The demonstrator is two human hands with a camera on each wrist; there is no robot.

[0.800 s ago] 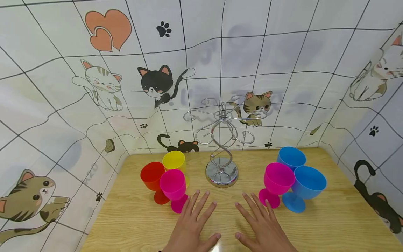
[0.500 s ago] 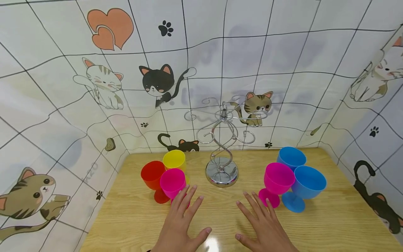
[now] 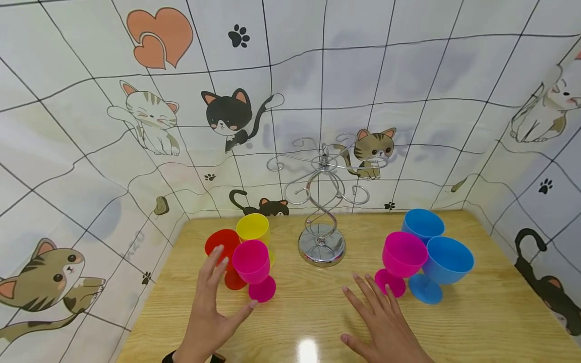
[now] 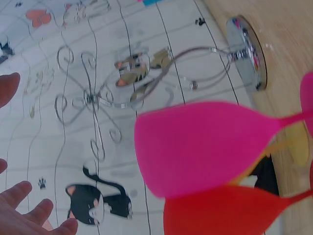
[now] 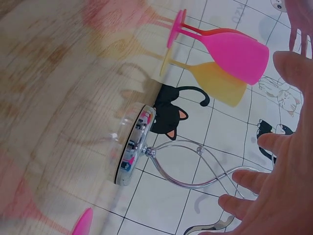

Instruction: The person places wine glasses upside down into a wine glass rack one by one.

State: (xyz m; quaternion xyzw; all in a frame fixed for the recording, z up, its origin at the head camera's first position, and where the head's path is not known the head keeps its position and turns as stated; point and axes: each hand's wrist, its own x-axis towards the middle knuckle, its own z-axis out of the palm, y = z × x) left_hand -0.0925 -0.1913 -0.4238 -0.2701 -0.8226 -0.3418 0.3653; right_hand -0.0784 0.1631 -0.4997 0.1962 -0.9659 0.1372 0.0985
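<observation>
- Writing: faint lettering [image 3: 134, 244] on the left wall of the cat-print backdrop [image 3: 290, 121] is too weak to read; the goblets show no brand or label in these views.
- The head view looks down into the bowls of the right-hand group near the back right corner of the surface [image 3: 295, 307]: right pink goblet [image 3: 404, 254], front blue goblet [image 3: 449, 262], rear blue goblet [image 3: 423, 224].
- The right wrist view adds blurry reflections in the surface and puts the right hand [image 3: 379, 322] in the air, fingers spread, its grip wide and holding nothing.
- The left wrist view shows a gap between the left hand [image 3: 210, 315] and the left pink goblet [image 3: 251, 262]; that grip is wide too, thumb well away from the fingers.
- This goblet is plain, glossy and upright, with a deep bowl, thin stem and round foot. It stands toward the surface's left edge, in front of the red goblet [image 3: 224, 237] and yellow goblet [image 3: 253, 228].
- A chrome stand [image 3: 321, 246] with curled arms stands near the middle of the back edge.
</observation>
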